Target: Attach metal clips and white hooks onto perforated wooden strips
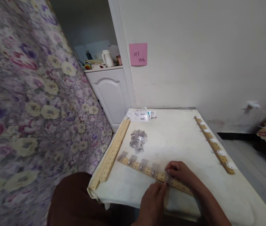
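A wooden strip with rows of holes (136, 164) lies slantwise near the front of the table. Along it sit several small metal hooks (141, 167) on clear square backings. My left hand (153, 196) is at the strip's near edge, its fingers closed on it beside another clear-backed hook (167, 179). My right hand (179, 172) is just beyond and over the strip, thumb and fingers pinched together. Whatever is in that pinch is hidden. Behind the strip lies a pile of loose clear-backed hooks (138, 140).
More holed wooden strips (111, 153) lie along the table's left edge. A strip bearing white-backed hooks (213, 142) lies on the right. Flat packages (139, 115) rest at the back on the cloth-covered table (170, 135). A floral curtain (41, 110) hangs left; a wall is behind.
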Tool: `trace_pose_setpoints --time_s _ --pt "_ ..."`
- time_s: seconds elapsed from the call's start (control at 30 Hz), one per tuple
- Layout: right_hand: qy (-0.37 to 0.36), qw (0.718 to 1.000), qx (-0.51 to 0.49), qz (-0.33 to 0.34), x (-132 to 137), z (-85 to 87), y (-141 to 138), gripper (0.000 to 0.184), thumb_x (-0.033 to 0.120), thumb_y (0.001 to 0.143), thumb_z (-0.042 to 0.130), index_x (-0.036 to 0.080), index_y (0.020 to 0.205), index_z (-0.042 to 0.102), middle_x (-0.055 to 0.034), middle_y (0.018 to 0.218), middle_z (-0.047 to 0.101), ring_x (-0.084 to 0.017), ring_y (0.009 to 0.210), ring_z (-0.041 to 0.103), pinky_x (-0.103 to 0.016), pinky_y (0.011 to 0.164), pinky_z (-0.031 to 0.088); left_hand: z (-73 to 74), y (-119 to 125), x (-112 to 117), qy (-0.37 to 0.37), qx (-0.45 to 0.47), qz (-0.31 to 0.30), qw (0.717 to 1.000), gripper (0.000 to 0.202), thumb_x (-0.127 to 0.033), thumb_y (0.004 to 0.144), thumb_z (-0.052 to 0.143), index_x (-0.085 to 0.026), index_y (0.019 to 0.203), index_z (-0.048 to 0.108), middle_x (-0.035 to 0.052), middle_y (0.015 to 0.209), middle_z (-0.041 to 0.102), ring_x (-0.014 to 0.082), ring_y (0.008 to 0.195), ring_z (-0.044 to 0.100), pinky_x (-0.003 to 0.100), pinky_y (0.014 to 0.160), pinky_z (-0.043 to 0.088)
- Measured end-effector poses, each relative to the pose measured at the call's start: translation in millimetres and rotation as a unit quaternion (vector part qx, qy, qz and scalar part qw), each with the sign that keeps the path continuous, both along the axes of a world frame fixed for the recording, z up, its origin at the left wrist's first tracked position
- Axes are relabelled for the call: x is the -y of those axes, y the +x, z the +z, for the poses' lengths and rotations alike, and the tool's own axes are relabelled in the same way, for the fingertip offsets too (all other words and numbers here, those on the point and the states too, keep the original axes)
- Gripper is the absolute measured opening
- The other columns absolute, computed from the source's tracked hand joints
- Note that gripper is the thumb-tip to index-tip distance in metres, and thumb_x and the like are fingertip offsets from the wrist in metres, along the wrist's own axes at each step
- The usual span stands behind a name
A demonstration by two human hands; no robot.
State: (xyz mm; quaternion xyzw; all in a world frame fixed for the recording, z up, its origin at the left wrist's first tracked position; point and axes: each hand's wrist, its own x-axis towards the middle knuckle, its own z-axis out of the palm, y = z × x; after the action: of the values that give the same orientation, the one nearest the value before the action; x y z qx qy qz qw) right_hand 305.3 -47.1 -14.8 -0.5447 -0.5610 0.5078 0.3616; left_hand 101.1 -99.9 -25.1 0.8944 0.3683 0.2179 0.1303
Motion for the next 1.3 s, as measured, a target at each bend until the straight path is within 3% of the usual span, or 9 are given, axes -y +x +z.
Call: trace_pose_setpoints --time_s 0.3,0.57,0.87,1.0,1.3 --pt "-0.009 1.000 -0.002 0.002 0.0 0.2 0.2 0.008 0.020 0.070 0.057 0.016 0.070 0.063 0.0041 0.054 0.055 -0.009 0.049 0.046 -0.021 0.049 0.035 -4.4 0.7 -0.4 -0.008 -0.012 0.000 1.000 0.053 -0.008 0.082 0.043 -0.020 0.134 0.040 0.0121 0.106 0.060 0.0231 0.094 0.057 0.039 0.079 0.053" --pt "-0.010 1.000 -0.003 -0.004 0.8 -0.2 0.4 0.008 0.020 0.069 0.057 0.016 0.069 0.064 0.0036 0.054 0.056 -0.010 0.049 0.047 -0.022 0.049 0.035 -9.8 0.9 -0.3 0.034 0.006 0.002 0.999 0.053 -0.008 0.081 0.045 -0.019 0.133 0.040 0.0116 0.102 0.061 0.0226 0.090 0.058 0.037 0.073 0.053" --pt "-0.007 1.000 -0.012 -0.002 0.3 -2.6 0.6 0.008 0.020 0.070 0.057 0.016 0.069 0.063 0.0034 0.055 0.055 -0.009 0.050 0.045 -0.021 0.049 0.033 -0.6 3.7 0.4 0.025 -0.041 0.015 0.999 0.044 -0.010 0.083 0.048 -0.020 0.126 0.047 0.0101 0.101 0.063 0.0219 0.090 0.058 0.034 0.074 0.052" --pt "-0.008 1.000 -0.009 -0.005 1.0 -1.6 0.6 0.008 0.021 0.071 0.058 0.016 0.070 0.064 0.0034 0.056 0.055 -0.009 0.050 0.045 -0.021 0.049 0.033 -2.9 4.5 0.7 0.033 -0.034 0.019 0.999 0.045 -0.010 0.081 0.051 -0.022 0.125 0.047 0.0086 0.100 0.063 0.0211 0.088 0.059 0.032 0.072 0.051" --pt "-0.017 1.000 -0.022 -0.001 0.2 -2.8 0.8 0.007 0.020 0.071 0.057 0.015 0.070 0.063 0.0036 0.054 0.054 -0.008 0.048 0.044 -0.021 0.048 0.033 -8.7 4.0 -0.2 0.066 -0.051 0.003 0.996 0.050 -0.010 0.082 0.052 -0.020 0.130 0.040 0.0092 0.099 0.063 0.0214 0.085 0.057 0.034 0.071 0.051"
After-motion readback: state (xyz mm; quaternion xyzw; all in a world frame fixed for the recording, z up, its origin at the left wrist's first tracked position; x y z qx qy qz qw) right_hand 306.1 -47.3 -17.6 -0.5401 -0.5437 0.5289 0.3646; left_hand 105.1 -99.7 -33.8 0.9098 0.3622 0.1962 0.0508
